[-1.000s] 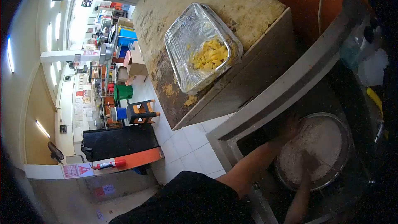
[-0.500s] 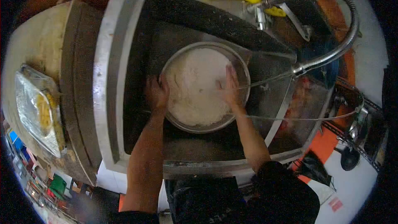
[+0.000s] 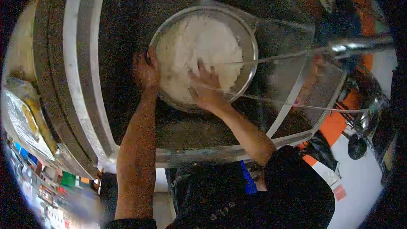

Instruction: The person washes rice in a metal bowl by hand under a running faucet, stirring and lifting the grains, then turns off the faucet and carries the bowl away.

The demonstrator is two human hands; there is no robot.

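A round metal bowl [image 3: 253,73] stands in the sink [image 3: 80,80], filled with a white, rice-like mass [image 3: 216,38] whose grains are too blurred to make out. My left hand [image 3: 146,68] grips the bowl's left rim, thumb towards the inside. Over the front part of the white mass, my right hand [image 3: 207,87] lies with its fingers spread, touching the surface. A thin stream of water [image 3: 288,57] runs into the bowl from the metal spray nozzle [image 3: 345,46] at the right. Another thin line crosses from the lower right to the bowl.
A plastic-wrapped foil tray [image 3: 25,118] with yellow contents sits on the wooden counter [image 3: 23,46] at the left. To the right, a sink divider [image 3: 285,112] separates a second basin. A black ladle-like utensil [image 3: 357,146] hangs at the far right.
My right hand has moved left and towards me across the white mass, from the bowl's right side. My left hand stays at the left rim. The camera view has shifted.
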